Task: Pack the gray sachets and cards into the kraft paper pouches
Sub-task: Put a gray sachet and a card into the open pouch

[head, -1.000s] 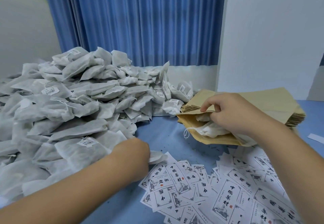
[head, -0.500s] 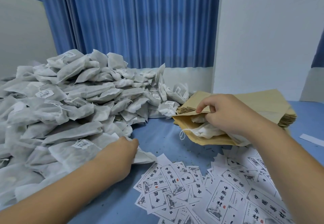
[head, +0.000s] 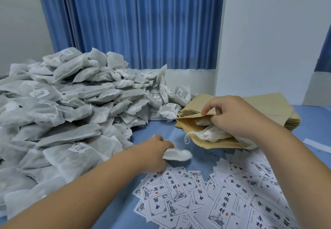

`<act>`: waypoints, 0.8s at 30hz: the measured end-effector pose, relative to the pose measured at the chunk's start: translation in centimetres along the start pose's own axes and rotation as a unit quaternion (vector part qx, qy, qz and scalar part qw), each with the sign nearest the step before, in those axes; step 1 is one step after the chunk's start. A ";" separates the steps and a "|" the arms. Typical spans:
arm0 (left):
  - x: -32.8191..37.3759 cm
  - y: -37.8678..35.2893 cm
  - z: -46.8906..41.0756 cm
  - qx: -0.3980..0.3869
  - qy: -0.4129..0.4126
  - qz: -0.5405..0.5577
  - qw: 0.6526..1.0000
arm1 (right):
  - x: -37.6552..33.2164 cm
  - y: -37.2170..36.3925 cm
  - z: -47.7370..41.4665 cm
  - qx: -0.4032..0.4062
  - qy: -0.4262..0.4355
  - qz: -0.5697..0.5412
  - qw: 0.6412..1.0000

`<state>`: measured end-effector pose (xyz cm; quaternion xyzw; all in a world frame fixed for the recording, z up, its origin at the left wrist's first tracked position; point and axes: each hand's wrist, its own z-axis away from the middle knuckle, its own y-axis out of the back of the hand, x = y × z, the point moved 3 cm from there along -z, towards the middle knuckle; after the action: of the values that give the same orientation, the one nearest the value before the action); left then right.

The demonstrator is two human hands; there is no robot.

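Left hand (head: 157,150): my fingers gripped one gray sachet (head: 178,154), blurred, dead centre.
Right hand (head: 231,116): my fingers pinched the upper lip of the open pouch (head: 211,143), 2 o'clock.
Packed sachets (head: 213,133): inside that pouch, string hanging out.
Sachet pile (head: 71,110): 9 to 10 o'clock.
Cards (head: 220,198): scattered, 5 o'clock.
Pouch stack (head: 268,106): under and behind my right hand.
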<state>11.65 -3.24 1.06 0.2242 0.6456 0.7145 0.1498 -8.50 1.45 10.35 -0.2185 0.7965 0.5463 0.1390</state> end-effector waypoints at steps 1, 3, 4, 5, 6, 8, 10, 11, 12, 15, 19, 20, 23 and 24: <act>0.0 -0.2 -0.3 -0.037 0.010 0.012 0.999 | 0.0 0.0 0.0 0.000 0.001 0.002 1.000; 0.0 -0.1 -0.5 -0.079 0.027 0.032 0.996 | 0.0 0.1 -0.1 0.003 0.000 0.003 1.000; 0.1 0.0 -0.6 -0.085 0.031 0.047 0.995 | 0.0 0.1 -0.1 0.003 0.000 0.003 1.000; 0.2 0.1 -0.7 -0.080 0.035 0.060 0.994 | 0.0 0.2 -0.2 0.002 -0.001 0.002 1.000; 0.3 0.1 -0.8 -0.060 0.046 0.066 0.995 | 0.0 0.3 -0.2 0.001 -0.002 0.001 1.000; 0.2 0.3 -1.0 0.036 0.073 0.062 0.995 | 0.0 0.4 -0.1 -0.003 -0.003 -0.002 1.000; 0.2 0.8 -1.0 0.150 0.104 0.028 0.983 | 0.0 0.5 -0.1 -0.006 0.000 -0.005 1.000; 0.2 1.1 -1.0 0.192 0.119 -0.003 0.974 | -0.1 0.6 -0.1 -0.005 0.001 -0.006 1.000; 0.1 1.3 -1.1 0.217 0.131 -0.044 0.966 | -0.1 0.6 -0.1 -0.005 -0.001 -0.008 1.000; -0.5 1.0 -1.8 0.205 0.166 -0.160 0.951 | 0.0 0.6 -0.1 -0.008 -0.004 -0.002 1.000; -0.9 -0.3 -2.6 0.122 0.173 -0.125 0.969 | -0.1 0.4 -0.1 -0.015 0.000 0.005 1.000; -0.9 -0.6 -2.7 0.103 0.169 -0.098 0.975 | 0.0 0.5 -0.1 -0.015 0.001 0.004 1.000; -0.9 -0.5 -2.7 0.055 0.162 -0.086 0.981 | 0.0 0.6 -0.1 -0.012 0.008 0.004 1.000; -1.0 -0.4 -2.6 0.047 0.161 -0.087 0.982 | 0.1 0.6 -0.1 -0.012 0.010 0.005 1.000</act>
<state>11.13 -5.97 0.39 0.0558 0.7115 0.6941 0.0946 -8.83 1.50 10.82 -0.2217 0.7924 0.5544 0.1251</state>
